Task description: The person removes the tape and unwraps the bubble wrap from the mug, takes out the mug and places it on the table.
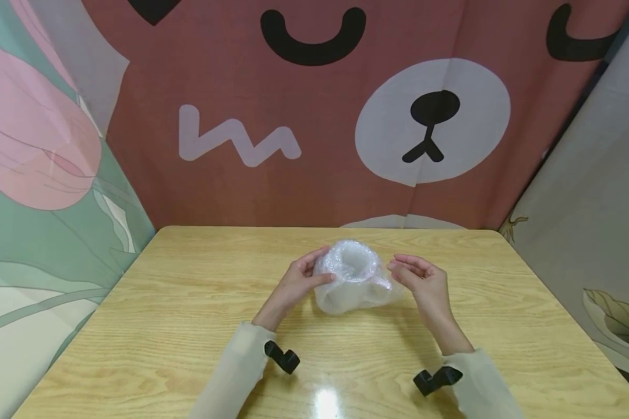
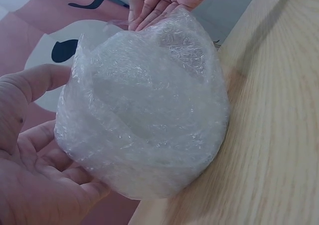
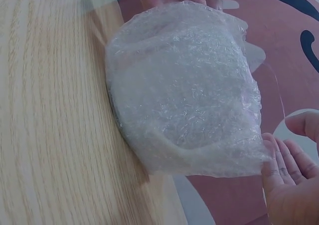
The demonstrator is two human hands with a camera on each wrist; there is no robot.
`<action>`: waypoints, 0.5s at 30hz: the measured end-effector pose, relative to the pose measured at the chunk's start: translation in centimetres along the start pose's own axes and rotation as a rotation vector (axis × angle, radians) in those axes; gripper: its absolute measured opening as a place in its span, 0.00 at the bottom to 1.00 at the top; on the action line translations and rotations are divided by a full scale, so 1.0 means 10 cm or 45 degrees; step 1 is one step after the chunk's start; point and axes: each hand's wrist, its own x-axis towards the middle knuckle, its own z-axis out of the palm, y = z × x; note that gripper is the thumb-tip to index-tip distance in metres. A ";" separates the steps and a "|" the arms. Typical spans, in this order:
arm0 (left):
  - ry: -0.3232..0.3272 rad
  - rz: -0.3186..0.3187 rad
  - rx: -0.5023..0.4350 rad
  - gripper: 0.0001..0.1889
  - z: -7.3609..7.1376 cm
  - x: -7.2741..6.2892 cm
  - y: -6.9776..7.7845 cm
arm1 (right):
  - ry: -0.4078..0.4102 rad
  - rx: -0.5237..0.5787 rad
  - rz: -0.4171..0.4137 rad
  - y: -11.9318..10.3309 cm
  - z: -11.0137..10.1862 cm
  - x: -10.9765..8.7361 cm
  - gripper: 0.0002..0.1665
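Note:
A bundle of clear bubble wrap sits on the wooden table, with a round hollow at its top and a loose tail toward the right. Whatever pale thing may be inside is blurred by the layers. My left hand holds the bundle's left side, thumb at the near side and fingers behind; in the left wrist view its thumb touches the wrap's edge. At the other side my right hand pinches the loose end of the wrap. A thin see-through edge of film runs to the right thumb in the right wrist view.
The light wood table reaches to a pink-brown curtain with a cartoon face behind it. Printed cloths hang at the left and the right. A black camera mount sits on each wrist.

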 end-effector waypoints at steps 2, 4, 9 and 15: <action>0.000 0.005 0.014 0.33 0.00 0.00 0.01 | -0.002 0.039 -0.025 0.01 -0.01 0.01 0.14; 0.003 0.010 0.030 0.34 0.00 0.00 0.02 | -0.007 0.076 -0.046 0.03 -0.01 0.01 0.13; 0.027 0.024 0.115 0.35 0.00 -0.01 0.06 | -0.019 0.114 -0.062 0.04 -0.03 0.03 0.13; 0.081 0.073 0.256 0.34 0.04 -0.05 0.14 | -0.017 0.108 -0.058 0.01 -0.04 0.04 0.18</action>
